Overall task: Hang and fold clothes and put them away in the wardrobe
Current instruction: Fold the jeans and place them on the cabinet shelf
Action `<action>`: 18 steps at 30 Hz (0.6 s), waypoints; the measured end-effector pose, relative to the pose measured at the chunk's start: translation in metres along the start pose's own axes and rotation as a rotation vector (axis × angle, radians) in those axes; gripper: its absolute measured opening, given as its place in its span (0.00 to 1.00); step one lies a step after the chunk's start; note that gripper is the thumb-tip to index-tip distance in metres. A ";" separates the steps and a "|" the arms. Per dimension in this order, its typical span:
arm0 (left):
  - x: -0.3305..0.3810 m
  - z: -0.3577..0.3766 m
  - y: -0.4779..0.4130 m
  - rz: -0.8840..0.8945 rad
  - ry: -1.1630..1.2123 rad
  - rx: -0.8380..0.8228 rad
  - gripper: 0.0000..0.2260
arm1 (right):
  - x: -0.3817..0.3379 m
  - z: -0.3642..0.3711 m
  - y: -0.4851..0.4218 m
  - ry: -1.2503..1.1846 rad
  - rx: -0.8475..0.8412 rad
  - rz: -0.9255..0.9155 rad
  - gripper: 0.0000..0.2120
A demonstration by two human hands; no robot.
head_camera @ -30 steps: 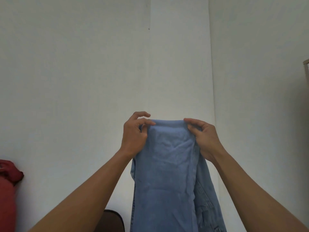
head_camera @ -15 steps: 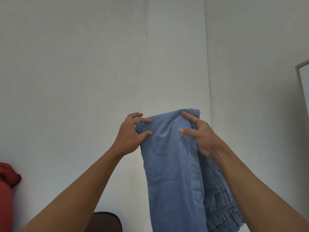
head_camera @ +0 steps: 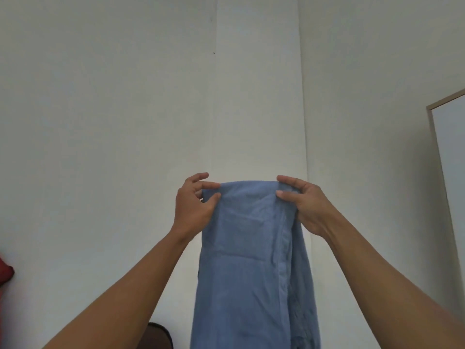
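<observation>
A pair of light blue jeans (head_camera: 249, 260) hangs folded lengthwise in front of me, held up at arm's length against a white wall. My left hand (head_camera: 193, 207) pinches the top left corner between thumb and fingers. My right hand (head_camera: 304, 200) grips the top right corner the same way. The top edge runs level between both hands. The lower part of the jeans drops out of the bottom of the view.
A white wall (head_camera: 113, 122) with a corner fills the background. A light wooden frame edge (head_camera: 437, 152) stands at the right. A red cloth (head_camera: 5, 272) shows at the far left edge. A dark rounded object (head_camera: 157, 336) sits at the bottom.
Half a second ago the jeans' top edge was tilted with my right hand higher; it is now level and stretched wider between both hands. The waistband part has swung out of sight.
</observation>
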State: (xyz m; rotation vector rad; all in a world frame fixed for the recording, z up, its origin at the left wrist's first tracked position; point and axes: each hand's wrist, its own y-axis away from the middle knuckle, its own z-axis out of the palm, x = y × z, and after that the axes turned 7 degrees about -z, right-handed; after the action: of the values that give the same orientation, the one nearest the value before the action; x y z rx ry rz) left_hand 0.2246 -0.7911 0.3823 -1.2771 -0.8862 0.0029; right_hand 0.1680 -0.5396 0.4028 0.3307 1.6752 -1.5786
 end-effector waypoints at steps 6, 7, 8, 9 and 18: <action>0.007 -0.005 -0.003 0.164 -0.120 0.105 0.08 | 0.000 0.003 -0.006 0.323 -0.055 -0.128 0.16; 0.007 -0.006 -0.002 0.187 -0.135 0.119 0.08 | -0.003 0.005 -0.008 0.367 -0.048 -0.159 0.13; 0.006 -0.007 -0.001 0.219 -0.159 0.130 0.07 | -0.005 0.008 -0.010 0.422 -0.041 -0.191 0.11; 0.004 -0.009 0.000 0.257 -0.184 0.135 0.07 | -0.008 0.010 -0.012 0.476 -0.036 -0.219 0.09; 0.011 -0.017 0.000 0.526 -0.456 0.128 0.07 | -0.023 0.017 -0.010 0.434 -0.086 -0.244 0.10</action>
State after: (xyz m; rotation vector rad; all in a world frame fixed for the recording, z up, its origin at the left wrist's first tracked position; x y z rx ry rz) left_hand 0.2421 -0.8001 0.3880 -1.3788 -0.8883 0.7796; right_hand 0.1825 -0.5503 0.4272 0.4633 2.1776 -1.6890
